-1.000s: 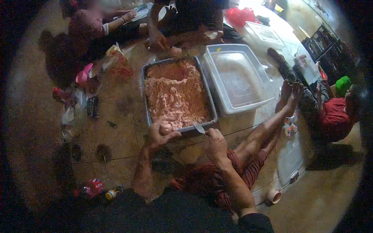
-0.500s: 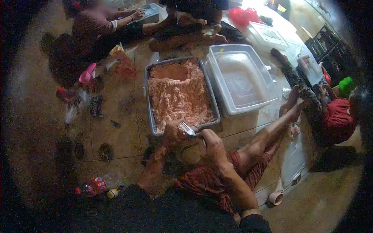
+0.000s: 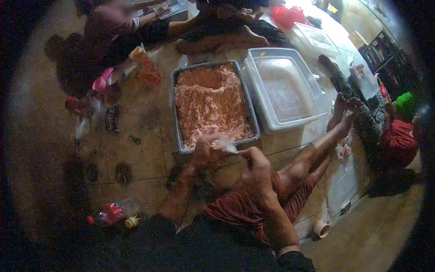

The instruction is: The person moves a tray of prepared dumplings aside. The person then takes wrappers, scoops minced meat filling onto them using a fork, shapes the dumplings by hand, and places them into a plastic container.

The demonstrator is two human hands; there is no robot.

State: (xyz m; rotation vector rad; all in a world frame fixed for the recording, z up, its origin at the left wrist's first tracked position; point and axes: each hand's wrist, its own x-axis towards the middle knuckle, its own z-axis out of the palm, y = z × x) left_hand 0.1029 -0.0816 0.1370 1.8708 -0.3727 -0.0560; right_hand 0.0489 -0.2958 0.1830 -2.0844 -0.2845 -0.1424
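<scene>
My right hand (image 3: 256,164) is closed around the handle of a metal fork (image 3: 229,146), whose head is smeared by motion. The fork's tines point left, toward my left hand (image 3: 205,150). My left hand is curled at the near edge of a grey tub (image 3: 256,119); what its fingers hold, if anything, is blurred. A pinkish-orange, crumbly mixture (image 3: 210,106) fills much of the tub, with a hollow at its far end. Both hands are in front of the tub's near rim.
A clear plastic bin (image 3: 287,90) stands right of the tub. Other people sit on the tiled floor at the far left and right. A bottle with a red label (image 3: 113,213) lies near left, and a pale cup (image 3: 322,228) near right. A flat lid (image 3: 343,183) lies at right.
The fork has shifted slightly right and its tines are now blurred. My right hand has moved a little right; my left hand stays near the tines. The view has shifted slightly.
</scene>
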